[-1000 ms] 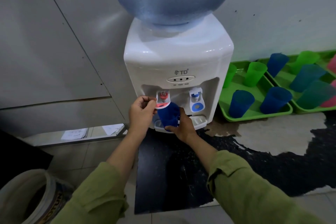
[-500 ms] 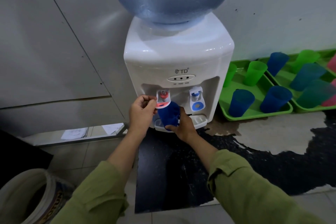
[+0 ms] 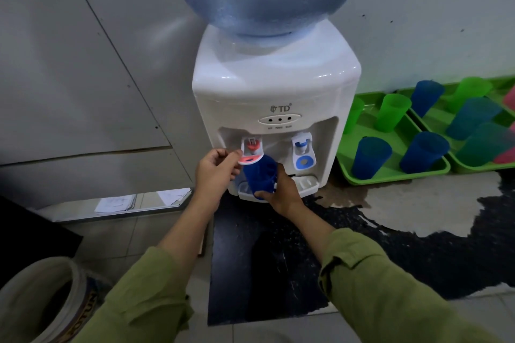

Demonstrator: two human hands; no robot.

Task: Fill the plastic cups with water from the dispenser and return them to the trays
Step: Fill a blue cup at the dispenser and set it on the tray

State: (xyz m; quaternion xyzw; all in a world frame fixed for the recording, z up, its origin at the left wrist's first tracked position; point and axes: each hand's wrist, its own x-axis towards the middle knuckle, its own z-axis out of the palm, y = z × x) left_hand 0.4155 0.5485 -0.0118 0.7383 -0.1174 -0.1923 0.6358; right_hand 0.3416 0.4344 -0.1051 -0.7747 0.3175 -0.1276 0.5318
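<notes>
The right hand (image 3: 281, 192) curls round the blue cup (image 3: 260, 175), keeping it upright just under the red tap (image 3: 252, 147) to catch water, while the left hand (image 3: 216, 172) pinches that tap's lever (2 green trays (image 3: 390, 179) wait beside the dispenser (image 3: 276, 86)).

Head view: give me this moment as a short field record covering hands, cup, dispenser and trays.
left hand: fingers curled on the paddle of the red tap lever
right hand: grips the blue cup from its right side
blue cup: upright under the red tap, above the drip tray
blue tap: untouched
near tray: two blue cups in front, two green behind
far tray: more cups, blurred
water flow: cannot tell
</notes>
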